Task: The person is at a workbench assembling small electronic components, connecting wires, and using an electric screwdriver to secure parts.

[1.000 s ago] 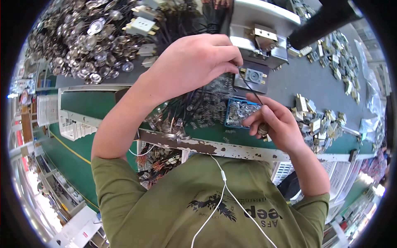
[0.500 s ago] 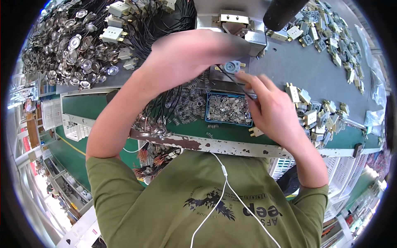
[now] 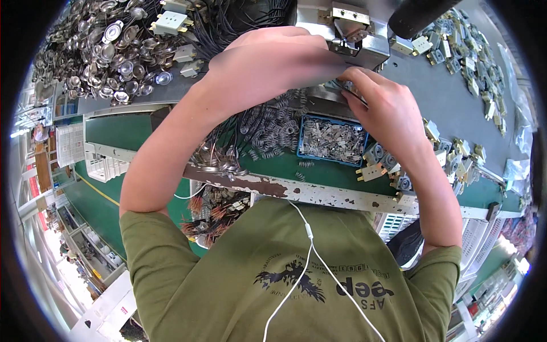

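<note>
My left hand [image 3: 273, 60] reaches across in front of a metal fixture [image 3: 371, 52]. Its back is blurred and its fingertips are hidden, so what it holds does not show. My right hand [image 3: 387, 102] is closed at the fixture's near side, thumb and fingers pinched on a thin black wire [image 3: 348, 89]. The block lying on the fixture's base is almost wholly covered by both hands. Just below them, a blue tray [image 3: 299, 137] holds many small metal pieces. Loose coil springs [image 3: 268, 128] are heaped to the tray's left.
Round metal caps [image 3: 111, 57] and black wires [image 3: 245, 23] pile up at the far left. White-and-grey blocks with brass tabs [image 3: 450, 45] spread along the right, more beside my right forearm. A black cylinder [image 3: 419, 17] overhangs the back. The table's chipped front edge [image 3: 319, 194] runs before me.
My right hand has moved up and slightly right, to the fixture, with the wire. The round-socketed block seen on the base is now mostly hidden. The whole view has shifted slightly.
</note>
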`<control>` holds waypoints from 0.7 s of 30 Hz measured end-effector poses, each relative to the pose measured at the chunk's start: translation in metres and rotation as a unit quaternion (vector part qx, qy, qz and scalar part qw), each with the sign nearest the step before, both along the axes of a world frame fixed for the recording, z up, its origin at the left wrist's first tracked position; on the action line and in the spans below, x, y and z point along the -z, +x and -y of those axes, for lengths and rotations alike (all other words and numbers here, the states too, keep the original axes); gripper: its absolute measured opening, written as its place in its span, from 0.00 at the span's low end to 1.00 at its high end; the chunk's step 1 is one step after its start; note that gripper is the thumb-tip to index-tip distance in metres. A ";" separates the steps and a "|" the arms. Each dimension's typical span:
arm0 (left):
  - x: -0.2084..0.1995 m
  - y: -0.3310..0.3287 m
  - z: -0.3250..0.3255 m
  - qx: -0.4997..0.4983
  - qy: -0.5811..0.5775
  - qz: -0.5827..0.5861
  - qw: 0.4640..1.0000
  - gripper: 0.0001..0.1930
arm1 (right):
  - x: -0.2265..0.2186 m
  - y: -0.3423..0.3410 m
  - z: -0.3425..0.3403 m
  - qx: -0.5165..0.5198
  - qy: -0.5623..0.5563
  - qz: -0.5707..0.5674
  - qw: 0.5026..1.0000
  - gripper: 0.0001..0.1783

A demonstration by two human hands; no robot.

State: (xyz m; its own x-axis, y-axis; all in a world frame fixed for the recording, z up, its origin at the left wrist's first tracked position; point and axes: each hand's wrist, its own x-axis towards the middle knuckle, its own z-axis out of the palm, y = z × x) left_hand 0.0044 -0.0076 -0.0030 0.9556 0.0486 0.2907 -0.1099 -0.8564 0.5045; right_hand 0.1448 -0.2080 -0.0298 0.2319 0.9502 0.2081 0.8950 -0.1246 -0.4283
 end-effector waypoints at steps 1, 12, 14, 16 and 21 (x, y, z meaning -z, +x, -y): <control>0.003 0.000 -0.002 0.021 0.008 0.016 1.000 0.09 | -0.001 0.002 -0.001 -0.013 -0.009 0.016 1.000 0.14; 0.021 0.010 0.009 0.052 0.019 0.037 0.998 0.05 | -0.010 -0.037 0.041 0.083 -0.160 -0.568 0.803 0.14; 0.022 0.015 0.013 0.057 0.043 0.029 0.997 0.05 | 0.004 -0.041 0.045 0.062 -0.130 -0.640 0.755 0.14; 0.023 0.019 0.016 0.047 0.074 0.024 0.996 0.05 | 0.011 -0.043 0.044 0.040 -0.104 -0.709 0.696 0.17; 0.024 0.021 0.021 0.030 0.074 -0.005 0.997 0.05 | 0.023 -0.052 0.047 0.015 -0.071 -0.726 0.684 0.18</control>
